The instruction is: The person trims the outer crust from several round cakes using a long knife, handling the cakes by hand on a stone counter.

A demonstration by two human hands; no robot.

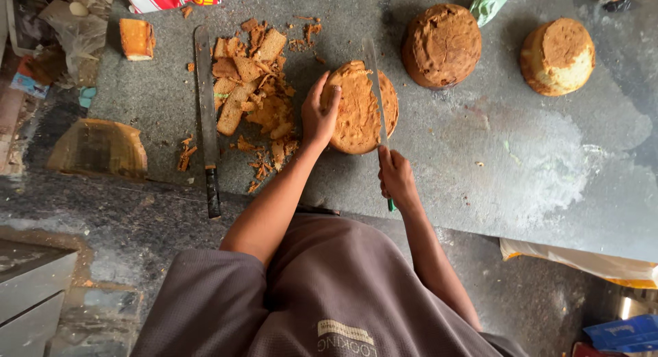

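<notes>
**Knife across a round sponge cake**

Here, nearest the camera, the person's grey short-sleeved shirt (322,295) fills the lower middle, both bare arms reaching up onto the grey stone counter (548,172). The right hand (395,177) is closed round the green handle of a long thin-bladed knife (375,90), whose blade runs away from the body and lies across the top of the round brown sponge cake (360,110). The left hand (319,114) rests on the cake's left edge, fingers spread and curved over the rim, thumb against the side, steadying it.

Just left of that cake lies a heap of brown cake trimmings and crumbs (253,90), some in slabs, some in flakes. Beside the heap a second long knife with a dark handle (205,117) lies flat on the counter, untouched, its handle toward the counter's near edge.

Farther back, a dark domed round cake (442,45) sits beyond the blade's tip, and a paler round cake (557,55) stands well to its right. At the far left a small cut block of yellow cake (136,38) sits alone.
</notes>
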